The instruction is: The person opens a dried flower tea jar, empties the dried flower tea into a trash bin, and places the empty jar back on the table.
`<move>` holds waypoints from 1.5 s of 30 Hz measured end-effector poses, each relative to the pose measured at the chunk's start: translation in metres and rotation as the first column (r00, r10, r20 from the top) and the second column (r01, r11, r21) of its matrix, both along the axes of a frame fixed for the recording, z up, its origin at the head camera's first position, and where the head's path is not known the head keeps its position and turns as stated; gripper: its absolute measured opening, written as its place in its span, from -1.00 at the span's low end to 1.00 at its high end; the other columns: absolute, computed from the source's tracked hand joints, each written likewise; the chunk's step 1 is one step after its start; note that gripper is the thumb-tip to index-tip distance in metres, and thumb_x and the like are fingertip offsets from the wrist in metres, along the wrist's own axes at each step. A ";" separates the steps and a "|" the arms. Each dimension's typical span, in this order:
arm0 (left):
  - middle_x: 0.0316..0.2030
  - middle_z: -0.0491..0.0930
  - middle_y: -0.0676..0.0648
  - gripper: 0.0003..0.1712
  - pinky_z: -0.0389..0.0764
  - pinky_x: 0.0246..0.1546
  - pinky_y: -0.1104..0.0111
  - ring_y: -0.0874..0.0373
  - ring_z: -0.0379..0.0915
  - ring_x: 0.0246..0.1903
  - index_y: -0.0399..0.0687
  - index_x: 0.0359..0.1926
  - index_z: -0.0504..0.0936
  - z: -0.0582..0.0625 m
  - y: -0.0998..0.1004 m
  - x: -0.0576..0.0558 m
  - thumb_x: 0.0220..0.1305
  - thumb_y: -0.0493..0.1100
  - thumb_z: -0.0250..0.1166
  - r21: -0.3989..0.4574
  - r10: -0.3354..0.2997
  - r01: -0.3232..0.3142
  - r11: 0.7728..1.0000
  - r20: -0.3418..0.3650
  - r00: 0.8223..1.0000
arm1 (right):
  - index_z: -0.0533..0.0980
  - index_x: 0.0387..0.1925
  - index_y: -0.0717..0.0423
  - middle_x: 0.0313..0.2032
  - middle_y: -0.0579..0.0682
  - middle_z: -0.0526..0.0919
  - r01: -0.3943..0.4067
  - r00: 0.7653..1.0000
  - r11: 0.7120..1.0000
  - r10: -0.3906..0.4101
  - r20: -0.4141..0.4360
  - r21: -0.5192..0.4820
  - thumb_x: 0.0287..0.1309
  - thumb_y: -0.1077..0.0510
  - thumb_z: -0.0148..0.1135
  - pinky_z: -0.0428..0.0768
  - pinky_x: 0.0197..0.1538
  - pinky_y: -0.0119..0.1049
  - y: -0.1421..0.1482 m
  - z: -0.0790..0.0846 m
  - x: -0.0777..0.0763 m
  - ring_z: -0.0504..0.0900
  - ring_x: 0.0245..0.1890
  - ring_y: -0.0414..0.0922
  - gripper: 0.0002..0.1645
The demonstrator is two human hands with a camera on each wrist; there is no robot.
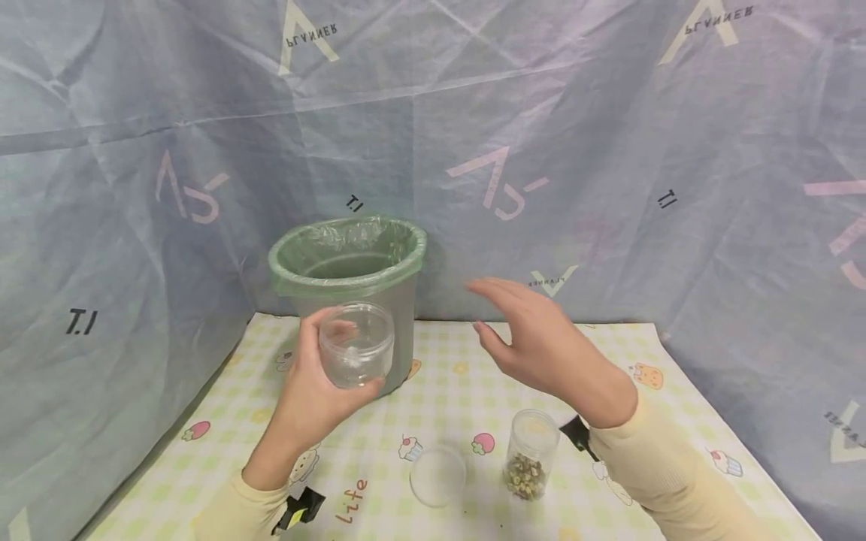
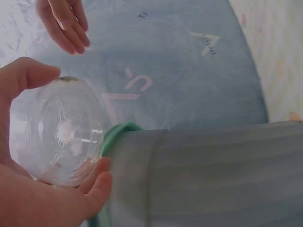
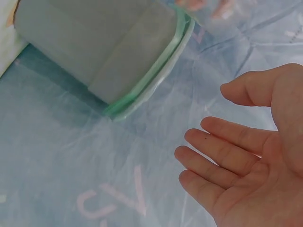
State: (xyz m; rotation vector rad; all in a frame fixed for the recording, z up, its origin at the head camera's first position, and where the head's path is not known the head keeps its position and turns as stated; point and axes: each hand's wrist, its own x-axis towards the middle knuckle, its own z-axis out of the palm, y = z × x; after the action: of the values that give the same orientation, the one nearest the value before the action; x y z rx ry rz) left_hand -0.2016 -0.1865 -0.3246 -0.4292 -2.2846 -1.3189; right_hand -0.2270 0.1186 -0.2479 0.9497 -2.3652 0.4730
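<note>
My left hand grips a clear plastic jar, fingers and thumb curled round its sides, in front of the bin in the head view. The left wrist view shows the transparent jar from its end, with nothing visible inside. To the right, my right hand hovers in the air with its fingers extended; the right wrist view shows its bare palm. Below it on the table stands a clear jar partly filled with small greenish-brown dried pieces. A round translucent lid lies flat left of that jar.
A grey bin lined with a green bag stands at the back left of the table. The checked tablecloth carries printed cartoons. Grey-blue fabric hangs behind and along both sides. A few dark specks lie near the filled jar.
</note>
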 end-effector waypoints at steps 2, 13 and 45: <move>0.29 0.41 0.02 0.20 0.41 0.19 -0.10 -0.02 0.33 0.32 0.16 0.48 0.08 -0.008 -0.001 0.001 -0.06 -0.15 0.67 -0.027 0.010 -0.009 1.000 0.041 0.999 | 0.44 0.41 0.09 0.34 0.05 0.55 0.013 1.000 1.000 -0.013 0.001 -0.017 0.36 0.15 0.30 0.48 0.35 0.04 0.010 -0.004 0.004 0.50 0.37 0.04 -0.38; 0.36 0.30 -0.23 0.29 0.52 0.13 -0.27 -0.29 0.36 0.30 0.03 0.48 0.09 -0.052 -0.003 0.005 -0.17 -0.08 0.74 -0.095 0.046 -0.025 0.995 0.219 0.975 | 0.50 0.36 0.03 0.27 0.06 0.62 0.177 0.984 0.976 -0.176 0.014 -0.125 0.29 0.23 0.33 0.57 0.14 0.15 0.069 -0.031 0.030 0.61 0.23 0.13 -0.39; 0.30 0.49 -0.36 0.35 0.55 0.08 -0.26 -0.40 0.42 0.26 -0.21 0.44 0.25 -0.132 -0.008 0.015 -0.49 -0.32 0.77 -0.246 0.087 0.051 0.968 0.519 0.850 | 0.44 0.41 0.06 -0.19 0.12 0.74 0.408 0.894 0.904 -0.365 0.259 -0.132 0.40 0.10 0.25 0.49 -0.27 -0.11 0.121 -0.104 0.033 0.23 -0.79 -0.23 -0.41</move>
State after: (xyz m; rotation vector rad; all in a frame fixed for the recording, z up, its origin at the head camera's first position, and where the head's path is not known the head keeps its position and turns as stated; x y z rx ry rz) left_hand -0.1869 -0.1947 -0.4561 -0.1252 -2.9240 -1.2527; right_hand -0.1936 0.2399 -0.3519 0.3342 -2.5769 0.6522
